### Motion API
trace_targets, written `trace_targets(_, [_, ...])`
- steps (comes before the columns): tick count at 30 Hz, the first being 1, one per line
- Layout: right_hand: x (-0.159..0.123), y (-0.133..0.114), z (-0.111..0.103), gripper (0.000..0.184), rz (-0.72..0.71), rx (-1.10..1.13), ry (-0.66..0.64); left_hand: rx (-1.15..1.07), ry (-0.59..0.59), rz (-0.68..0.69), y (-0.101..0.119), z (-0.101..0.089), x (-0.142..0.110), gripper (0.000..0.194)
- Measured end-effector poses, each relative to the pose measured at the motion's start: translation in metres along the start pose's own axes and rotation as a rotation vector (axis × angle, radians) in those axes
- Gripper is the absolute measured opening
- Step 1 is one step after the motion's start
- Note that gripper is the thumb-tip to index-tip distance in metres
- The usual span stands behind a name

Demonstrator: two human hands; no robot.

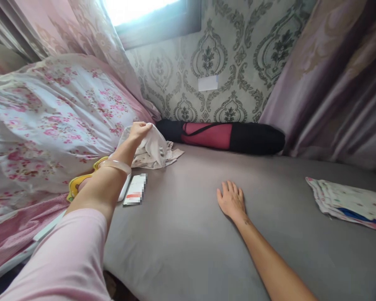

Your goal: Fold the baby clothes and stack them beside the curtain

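My left hand (141,130) is closed on the top of a thin white cloth (153,145) and holds part of it raised off the grey-covered surface (181,234). The cloth's lower part hangs over a crumpled patterned cloth (174,154); where one ends and the other begins, I cannot tell. My right hand (231,200) lies flat on the grey cover with its fingers spread and nothing in it. Below the left hand lies a white card or packet (135,190) with a red mark, beside a white object (124,188) partly hidden by my forearm.
A long black and red bag (207,136) lies along the wallpapered wall. Folded patterned cloths (351,202) are stacked at the right. Flowered bedding (56,108) rises at the left, with a yellow item (78,184) partly behind my arm. Curtains (326,83) hang on both sides.
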State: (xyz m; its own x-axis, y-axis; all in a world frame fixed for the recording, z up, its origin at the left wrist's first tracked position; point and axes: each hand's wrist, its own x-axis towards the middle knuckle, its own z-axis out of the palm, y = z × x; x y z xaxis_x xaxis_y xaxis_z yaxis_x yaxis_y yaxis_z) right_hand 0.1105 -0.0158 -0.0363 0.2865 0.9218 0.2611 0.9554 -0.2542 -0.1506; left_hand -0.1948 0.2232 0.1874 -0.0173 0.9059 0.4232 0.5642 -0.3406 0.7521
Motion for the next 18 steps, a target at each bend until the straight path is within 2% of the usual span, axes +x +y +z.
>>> trace_targets(2, [-0.001,0.000,0.000,0.051,-0.002,0.014,0.011,-0.196,0.025,0.006,0.022,0.013,-0.003,0.022])
trace_targets(5, [-0.002,0.001,-0.002,0.050,-0.004,0.041,0.029,-0.419,-0.003,-0.017,0.052,0.030,-0.008,0.017])
trace_targets(10, [-0.003,0.005,0.000,0.046,-0.014,0.147,0.083,-0.650,-0.066,-0.017,0.093,0.055,-0.024,0.021])
trace_targets(15, [0.004,0.016,0.007,0.038,0.051,0.451,0.232,-0.794,-0.175,0.033,0.130,0.078,-0.055,0.024])
trace_targets(18, [0.008,0.020,-0.002,0.036,0.110,0.676,0.338,-0.853,-0.216,0.033,0.150,0.091,-0.079,0.026])
